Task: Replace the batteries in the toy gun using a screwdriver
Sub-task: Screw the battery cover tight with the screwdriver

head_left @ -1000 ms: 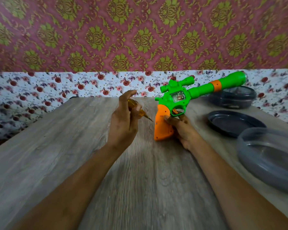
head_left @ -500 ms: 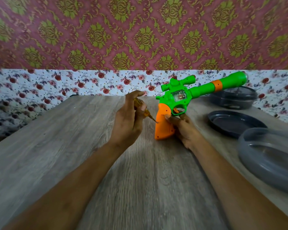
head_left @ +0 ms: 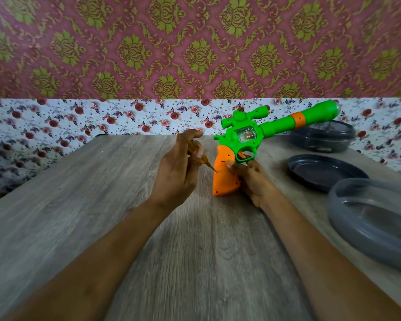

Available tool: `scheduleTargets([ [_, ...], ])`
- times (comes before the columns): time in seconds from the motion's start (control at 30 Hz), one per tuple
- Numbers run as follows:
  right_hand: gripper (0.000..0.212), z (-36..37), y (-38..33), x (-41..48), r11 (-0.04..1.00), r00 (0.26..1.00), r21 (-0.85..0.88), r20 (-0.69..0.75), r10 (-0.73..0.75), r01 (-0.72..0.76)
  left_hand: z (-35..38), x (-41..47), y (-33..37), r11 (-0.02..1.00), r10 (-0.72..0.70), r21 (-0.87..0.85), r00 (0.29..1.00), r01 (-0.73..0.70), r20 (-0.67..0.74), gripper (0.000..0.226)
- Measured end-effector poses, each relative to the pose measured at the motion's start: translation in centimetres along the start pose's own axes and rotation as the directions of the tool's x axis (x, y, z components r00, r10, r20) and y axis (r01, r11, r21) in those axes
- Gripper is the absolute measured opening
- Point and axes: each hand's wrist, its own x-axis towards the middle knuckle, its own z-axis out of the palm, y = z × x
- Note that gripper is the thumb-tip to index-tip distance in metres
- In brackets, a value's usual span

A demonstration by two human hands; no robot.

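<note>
A green toy gun (head_left: pixel 248 135) with an orange grip and a long barrel stands grip-down on the wooden table (head_left: pixel 102 205), barrel pointing up to the right. My right hand (head_left: pixel 252 179) holds the orange grip from the right side, thumb on its face. My left hand (head_left: pixel 178 172) grips a small screwdriver (head_left: pixel 203 159) with a clear amber handle. Its metal tip touches the left edge of the orange grip, at a small screw hole.
On the right of the table lie a dark round lid (head_left: pixel 322 172), a dark lidded container (head_left: pixel 322 137) behind it, and a translucent grey bowl (head_left: pixel 375 223) at the near right. Patterned wallpaper rises behind the table's far edge.
My left hand has moved right with the screwdriver, bringing its tip from mid-air onto the orange grip. The gun and my right hand have stayed nearly still.
</note>
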Motion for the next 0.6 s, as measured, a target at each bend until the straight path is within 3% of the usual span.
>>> scheduleTargets([
  [0.17,0.046,-0.1,-0.1,-0.1,1.000,1.000,-0.004,0.019,-0.006,0.006,0.0,0.0,-0.1,1.000,0.012,-0.018,1.000,-0.012,0.005,0.025],
  [0.4,0.063,-0.4,-0.3,-0.3,0.998,0.998,-0.064,0.064,-0.010,0.014,-0.6,0.5,0.8,0.987,0.149,0.052,0.989,-0.149,0.007,0.033],
  [0.6,0.059,-0.6,-0.3,-0.4,0.994,0.998,-0.111,0.055,-0.017,0.023,-0.9,0.6,1.3,0.991,0.120,0.066,0.991,-0.116,-0.066,0.041],
])
